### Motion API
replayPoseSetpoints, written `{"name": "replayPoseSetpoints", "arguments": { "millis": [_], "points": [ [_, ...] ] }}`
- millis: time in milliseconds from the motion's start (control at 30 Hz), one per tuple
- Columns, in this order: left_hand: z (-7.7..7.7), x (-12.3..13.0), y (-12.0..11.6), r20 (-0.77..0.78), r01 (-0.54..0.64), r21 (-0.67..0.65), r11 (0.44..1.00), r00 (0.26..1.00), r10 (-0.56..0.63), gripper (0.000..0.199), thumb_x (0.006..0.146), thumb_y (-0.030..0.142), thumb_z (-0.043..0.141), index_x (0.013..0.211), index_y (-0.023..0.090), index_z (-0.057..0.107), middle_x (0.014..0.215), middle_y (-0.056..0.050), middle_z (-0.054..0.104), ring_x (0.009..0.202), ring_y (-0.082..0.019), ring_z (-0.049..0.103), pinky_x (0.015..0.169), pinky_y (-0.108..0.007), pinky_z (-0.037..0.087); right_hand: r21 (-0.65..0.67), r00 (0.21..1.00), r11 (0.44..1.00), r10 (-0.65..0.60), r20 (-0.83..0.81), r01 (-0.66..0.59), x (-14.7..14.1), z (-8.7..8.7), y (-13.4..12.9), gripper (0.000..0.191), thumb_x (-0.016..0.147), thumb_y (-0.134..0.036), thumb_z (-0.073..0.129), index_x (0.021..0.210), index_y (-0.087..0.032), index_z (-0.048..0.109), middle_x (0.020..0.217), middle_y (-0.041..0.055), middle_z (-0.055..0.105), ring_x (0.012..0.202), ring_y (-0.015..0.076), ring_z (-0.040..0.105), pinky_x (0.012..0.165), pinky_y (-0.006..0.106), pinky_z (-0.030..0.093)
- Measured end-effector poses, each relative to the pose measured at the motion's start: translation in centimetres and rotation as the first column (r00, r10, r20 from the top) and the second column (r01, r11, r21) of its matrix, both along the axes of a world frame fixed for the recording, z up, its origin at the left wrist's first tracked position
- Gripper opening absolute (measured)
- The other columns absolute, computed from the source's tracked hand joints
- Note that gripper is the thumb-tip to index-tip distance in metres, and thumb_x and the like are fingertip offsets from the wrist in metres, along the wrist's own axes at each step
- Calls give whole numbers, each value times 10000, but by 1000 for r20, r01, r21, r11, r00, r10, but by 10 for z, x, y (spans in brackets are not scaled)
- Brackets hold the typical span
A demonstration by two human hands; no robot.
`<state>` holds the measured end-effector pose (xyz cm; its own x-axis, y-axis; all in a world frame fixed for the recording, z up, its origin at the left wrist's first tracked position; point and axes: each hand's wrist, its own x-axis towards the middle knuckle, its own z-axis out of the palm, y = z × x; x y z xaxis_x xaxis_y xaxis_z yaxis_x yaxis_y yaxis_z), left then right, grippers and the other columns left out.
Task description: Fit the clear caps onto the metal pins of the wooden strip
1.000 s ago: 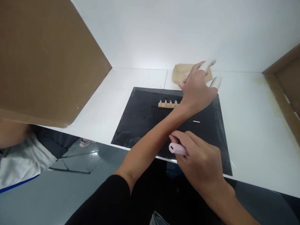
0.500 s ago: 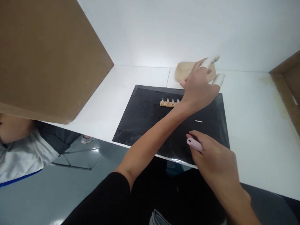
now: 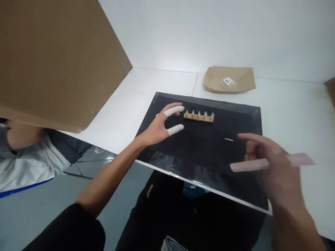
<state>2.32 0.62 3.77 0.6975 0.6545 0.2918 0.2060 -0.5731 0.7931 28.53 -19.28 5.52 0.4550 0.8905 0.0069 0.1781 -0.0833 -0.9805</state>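
Observation:
My left hand (image 3: 159, 126) hovers open over the black mat (image 3: 183, 153), thumb and forefinger in white finger cots and spread apart. Just to its right lies a small tan strip with several clear bulbs (image 3: 199, 116); the fingertips are close to its left end but not touching. My right hand (image 3: 272, 170) is blurred at the right and holds a long pink tool (image 3: 272, 162) crosswise. A tiny white pin (image 3: 229, 139) lies on the mat between the strip and my right hand.
A brown paper tray (image 3: 230, 79) with a small labelled packet sits at the back on the white table (image 3: 288, 115). A large cardboard panel (image 3: 52, 59) stands at the left. Another person in a grey shirt (image 3: 23, 160) is below it.
My left hand has drawn back from the paper tray to the left end of the bulb strip. My right hand has lifted and swung right, turning the pink tool crosswise.

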Motion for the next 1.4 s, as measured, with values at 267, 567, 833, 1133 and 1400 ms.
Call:
{"name": "replayPoseSetpoints", "arguments": {
  "millis": [267,567,833,1133,1400],
  "points": [
    [-21,2,18,-129,-76,67,995,988,84,560,878,325,783,1401,252,596,1586,-147,515,1476,-346,504,1243,-616,334,-285,932,928,140,-334,-241,20,-36,65,701,860,-826,540,832,-152,734,477,-47,355,401,82,250,390,229,149],
    [-21,31,44,-227,33,202,979,974,14,606,843,318,829,1401,288,595,1566,-129,550,1452,-343,522,1214,-590,296,-161,753,771,515,-409,-616,46,-35,78,449,804,-561,856,1024,-183,757,526,-63,496,427,53,308,374,177,194],
    [-29,32,54,-246,16,132,991,969,17,608,850,379,820,1412,297,604,1581,-123,540,1470,-355,495,1229,-585,287,-15,834,868,471,-287,-496,54,-42,73,247,727,-342,928,938,-252,835,727,-5,650,556,82,525,439,176,405],
    [-44,47,50,-157,-25,103,994,987,41,592,847,386,818,1398,291,626,1546,-112,574,1438,-341,522,1227,-552,307,117,625,766,593,-507,-632,43,-53,66,217,904,-259,808,1119,-278,795,1217,99,770,606,110,690,445,205,558],
    [-46,52,45,-246,-62,203,977,963,112,677,824,450,836,1428,276,583,1582,-140,540,1445,-345,495,1177,-521,272,101,651,810,531,-542,-577,34,-51,70,266,861,-359,865,1077,-241,765,923,68,818,506,120,668,424,198,534]
  ]
}}
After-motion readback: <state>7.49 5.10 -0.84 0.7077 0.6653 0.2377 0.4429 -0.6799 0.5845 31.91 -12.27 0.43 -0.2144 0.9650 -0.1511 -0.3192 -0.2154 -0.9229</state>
